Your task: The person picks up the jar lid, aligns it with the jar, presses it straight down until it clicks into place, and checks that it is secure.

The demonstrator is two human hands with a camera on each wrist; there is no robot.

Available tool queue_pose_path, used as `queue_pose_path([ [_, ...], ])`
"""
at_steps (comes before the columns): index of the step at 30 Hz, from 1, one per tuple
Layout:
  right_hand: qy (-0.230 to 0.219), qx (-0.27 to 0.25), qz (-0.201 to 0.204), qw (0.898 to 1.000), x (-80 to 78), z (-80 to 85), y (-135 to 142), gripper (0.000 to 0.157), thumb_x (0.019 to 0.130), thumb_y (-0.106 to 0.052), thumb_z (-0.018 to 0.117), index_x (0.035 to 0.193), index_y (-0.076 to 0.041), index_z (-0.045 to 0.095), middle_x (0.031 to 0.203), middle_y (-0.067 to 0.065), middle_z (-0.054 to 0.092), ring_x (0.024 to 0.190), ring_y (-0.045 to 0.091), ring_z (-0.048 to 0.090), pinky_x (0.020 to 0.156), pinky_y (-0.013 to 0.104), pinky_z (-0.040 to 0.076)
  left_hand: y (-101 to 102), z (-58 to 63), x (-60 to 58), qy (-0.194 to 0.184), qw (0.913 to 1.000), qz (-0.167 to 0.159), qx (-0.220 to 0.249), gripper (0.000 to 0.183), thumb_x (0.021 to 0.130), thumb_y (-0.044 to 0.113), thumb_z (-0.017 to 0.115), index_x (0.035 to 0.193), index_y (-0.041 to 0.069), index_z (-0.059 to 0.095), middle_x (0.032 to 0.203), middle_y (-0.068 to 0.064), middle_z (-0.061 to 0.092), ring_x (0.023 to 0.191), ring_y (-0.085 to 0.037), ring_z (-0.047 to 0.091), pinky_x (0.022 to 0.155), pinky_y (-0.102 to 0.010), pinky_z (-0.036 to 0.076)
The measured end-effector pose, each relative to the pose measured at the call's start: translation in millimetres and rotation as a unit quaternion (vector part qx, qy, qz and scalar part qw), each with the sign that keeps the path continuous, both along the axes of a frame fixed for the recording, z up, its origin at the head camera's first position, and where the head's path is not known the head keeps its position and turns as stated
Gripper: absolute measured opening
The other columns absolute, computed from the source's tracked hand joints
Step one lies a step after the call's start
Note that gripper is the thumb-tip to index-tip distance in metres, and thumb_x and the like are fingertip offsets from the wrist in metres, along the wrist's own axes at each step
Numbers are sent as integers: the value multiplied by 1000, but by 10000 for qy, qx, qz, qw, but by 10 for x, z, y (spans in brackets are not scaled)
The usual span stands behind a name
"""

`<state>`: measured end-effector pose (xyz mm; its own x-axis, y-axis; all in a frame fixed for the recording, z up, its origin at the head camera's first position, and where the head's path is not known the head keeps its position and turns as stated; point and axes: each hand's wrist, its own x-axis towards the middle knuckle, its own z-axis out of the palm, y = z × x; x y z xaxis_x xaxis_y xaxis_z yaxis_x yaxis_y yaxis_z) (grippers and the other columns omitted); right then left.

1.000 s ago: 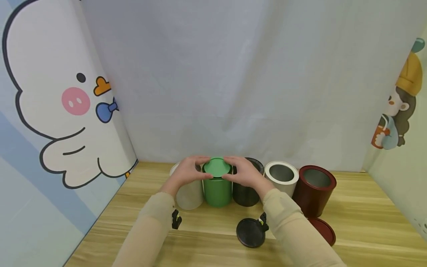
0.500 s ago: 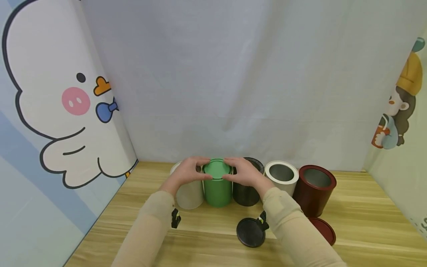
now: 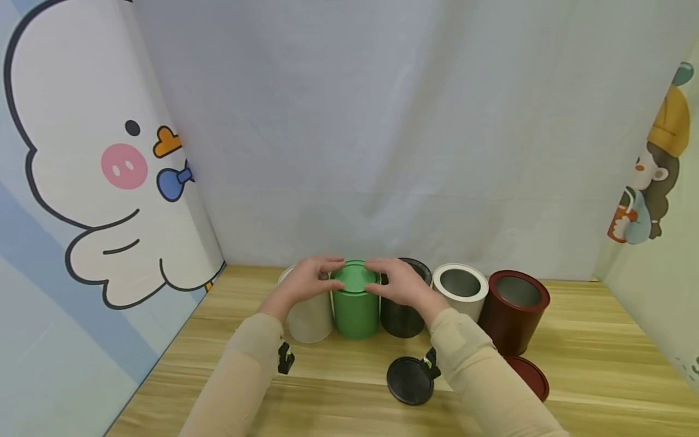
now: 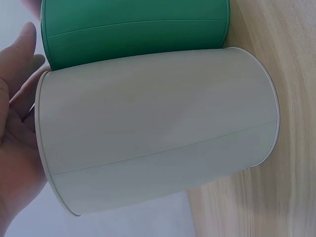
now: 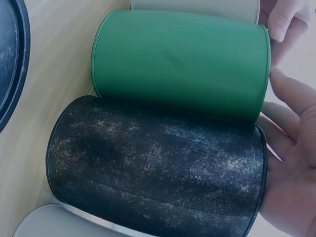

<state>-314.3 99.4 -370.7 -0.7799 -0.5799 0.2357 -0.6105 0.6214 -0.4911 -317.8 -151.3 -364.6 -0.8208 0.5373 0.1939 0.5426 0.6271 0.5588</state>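
A green lid [image 3: 355, 277] lies level on top of the green canister [image 3: 357, 317], which stands upright. My left hand [image 3: 306, 280] is at the lid's left side, fingers spread and thumb tip over its near edge. At its right side is my right hand [image 3: 401, 283], in a mirrored pose with thumb and fingers apart. In the right wrist view, both thumbs are beside the top rim of the green canister [image 5: 177, 64]; contact is hard to tell. Under my left hand stands a whitish canister [image 4: 158, 128]. A mottled black canister [image 5: 153, 168] stands beneath my right hand.
To the right stand an open white canister [image 3: 459, 297] and an open dark red canister [image 3: 510, 325]. A black lid [image 3: 411, 381] and a dark red lid [image 3: 528, 377], partly behind my right sleeve, lie on the wooden table [image 3: 338, 388]. A grey cloth [image 3: 382, 152] hangs behind.
The green lid has sunk slightly and sits level on its canister. My thumbs have drawn back a little from the lid since half a second ago; the canisters have not moved.
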Motion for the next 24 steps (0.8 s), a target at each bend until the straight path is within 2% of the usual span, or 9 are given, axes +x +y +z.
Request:
queue_pose_path([
  [6, -114, -149, -83, 9998, 2, -27, -29, 50, 97, -22, 66, 140, -1, 54, 143, 18, 52, 133, 36, 46, 108, 50, 39, 3, 7, 3, 167, 9998, -34, -117, 47, 95, 19, 68, 135, -3, 58, 142, -17, 53, 128, -38, 50, 100, -48, 47],
  [14, -99, -81, -311, 9994, 43, -22, -65, 45, 98, -21, 65, 138, -2, 57, 143, 15, 53, 132, 36, 47, 108, 50, 39, 35, -24, -14, 252, 9989, -82, -385, 41, 97, 17, 66, 133, -2, 61, 140, -17, 55, 131, -38, 47, 105, -48, 43],
  [24, -208, -174, -472, 9985, 61, -11, -81, 48, 96, -20, 68, 140, -4, 56, 141, 14, 55, 131, 34, 49, 106, 49, 42, 44, -35, -19, 174, 9995, 6, -266, 35, 95, 16, 69, 124, -3, 67, 138, -17, 57, 130, -37, 48, 105, -46, 44],
])
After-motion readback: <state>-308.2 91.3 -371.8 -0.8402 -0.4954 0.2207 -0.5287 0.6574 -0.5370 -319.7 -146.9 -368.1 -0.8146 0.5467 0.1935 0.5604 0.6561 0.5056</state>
